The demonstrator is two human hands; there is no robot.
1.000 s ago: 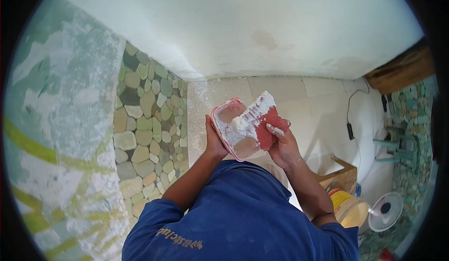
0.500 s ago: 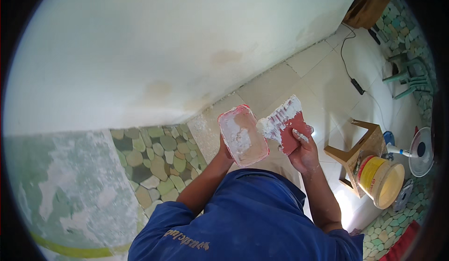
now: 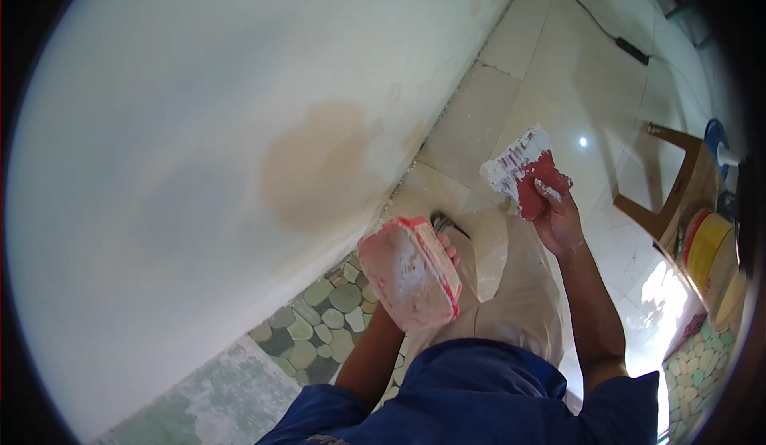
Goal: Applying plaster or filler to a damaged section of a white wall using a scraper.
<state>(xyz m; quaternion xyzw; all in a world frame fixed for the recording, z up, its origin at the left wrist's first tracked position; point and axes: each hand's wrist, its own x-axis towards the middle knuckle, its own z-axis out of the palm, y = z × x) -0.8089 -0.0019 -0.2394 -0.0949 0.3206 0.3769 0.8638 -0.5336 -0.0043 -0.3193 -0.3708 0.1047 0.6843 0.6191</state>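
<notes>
A red plastic tub, its inside smeared with white putty, is tipped toward the wall. My left hand is closed round it from beneath; the fingers show past its right side and the rest is hidden. Higher up and to the right, my right hand grips a flat red putty spreader, thumb on its face. Thick white putty coats the spreader's far-left edge. Spreader and tub are apart. White smears mark the right thumb.
A pale wall with a brownish patch rises at left. Right, a brown stool bears a yellow bucket. A black cable adapter lies on the tiles. Pebble-patterned flooring borders the wall; my shoe shows between.
My view has turned toward the wall. The tub now leans left, with the left fingers showing at its right side. The spreader has moved up and right, farther from the tub.
</notes>
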